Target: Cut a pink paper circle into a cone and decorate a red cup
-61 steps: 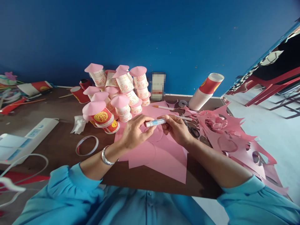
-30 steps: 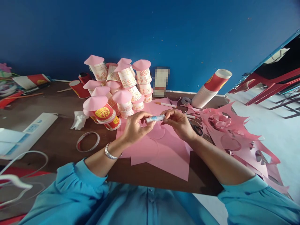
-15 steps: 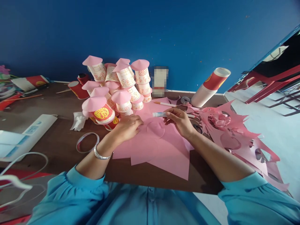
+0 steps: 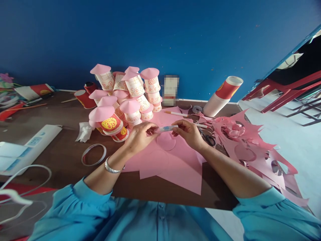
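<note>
At the far left of the dark brown table (image 4: 67, 125), a red-and-white paper cup (image 4: 35, 91) on its side, and nearer the front a long white carton (image 4: 32, 147) with blue print. Next, a tilted red paper cup (image 4: 84, 99) at the back, a crumpled white paper piece (image 4: 84, 131), and a white ring-shaped tape roll (image 4: 92, 164) lying flat. Beside these, a crowded cluster of paper cups with pink conical paper tops (image 4: 130, 107), most white with red line drawings, a few at the front red with yellow print. In front, past a silver bracelet (image 4: 111, 167) at the wrist, the left hand (image 4: 140, 136), nearly closed, thumb and fingertips pinched on the left end of a small white cylindrical tube (image 4: 166, 128) with blue print, held almost level between both hands, above overlapping pink paper sheets (image 4: 180, 174) and a pink paper disc (image 4: 167, 142). At the tube's right end, the right hand (image 4: 190, 133), fingers curled, likewise pinching with thumb and fingertips. Around the right hand, 2 slim white sticks (image 4: 175, 114), the farther tipped orange-brown, a grey tape roll (image 4: 197, 109) behind and black-handled scissors (image 4: 209, 139) just to the right. Farther right, near the blue wall (image 4: 190, 43), a tall stack of white paper cups (image 4: 214, 107) with a red-and-yellow cup (image 4: 227, 88) at the top; in front, a heap of cut pink paper scraps (image 4: 247, 152) reaching the table's edge. Beyond, a red plastic chair (image 4: 268, 93) on the pale floor (image 4: 296, 140).
</note>
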`<state>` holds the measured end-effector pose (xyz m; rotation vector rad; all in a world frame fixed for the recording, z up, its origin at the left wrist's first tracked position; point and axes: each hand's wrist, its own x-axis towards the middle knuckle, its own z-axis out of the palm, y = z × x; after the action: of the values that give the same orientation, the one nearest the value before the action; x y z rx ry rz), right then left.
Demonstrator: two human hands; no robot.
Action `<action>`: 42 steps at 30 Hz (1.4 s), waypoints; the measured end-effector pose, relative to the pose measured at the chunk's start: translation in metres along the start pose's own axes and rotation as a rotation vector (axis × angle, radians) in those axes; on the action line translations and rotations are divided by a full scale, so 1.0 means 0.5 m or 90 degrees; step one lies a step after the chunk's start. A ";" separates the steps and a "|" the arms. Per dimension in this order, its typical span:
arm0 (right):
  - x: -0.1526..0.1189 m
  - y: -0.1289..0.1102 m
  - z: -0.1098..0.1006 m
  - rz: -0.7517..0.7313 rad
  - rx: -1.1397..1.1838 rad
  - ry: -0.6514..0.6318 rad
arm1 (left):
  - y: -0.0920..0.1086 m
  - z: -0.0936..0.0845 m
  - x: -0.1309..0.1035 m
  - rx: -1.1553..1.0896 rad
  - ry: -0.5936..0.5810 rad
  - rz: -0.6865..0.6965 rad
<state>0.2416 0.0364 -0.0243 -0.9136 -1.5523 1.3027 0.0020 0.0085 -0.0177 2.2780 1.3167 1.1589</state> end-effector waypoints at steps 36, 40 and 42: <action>0.016 -0.004 -0.046 0.026 -0.856 -0.045 | -0.016 0.054 -0.032 0.206 -0.191 0.021; 0.006 -0.032 -0.022 0.127 -0.864 -0.148 | -0.016 0.056 -0.031 0.215 -0.220 0.002; 0.002 -0.042 -0.014 0.153 -0.864 -0.182 | -0.013 0.056 -0.031 0.200 -0.224 -0.016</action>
<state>0.2478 0.0359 -0.0029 -1.7875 -2.6382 0.3443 0.0147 0.0037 -0.0472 2.5199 1.4565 0.5336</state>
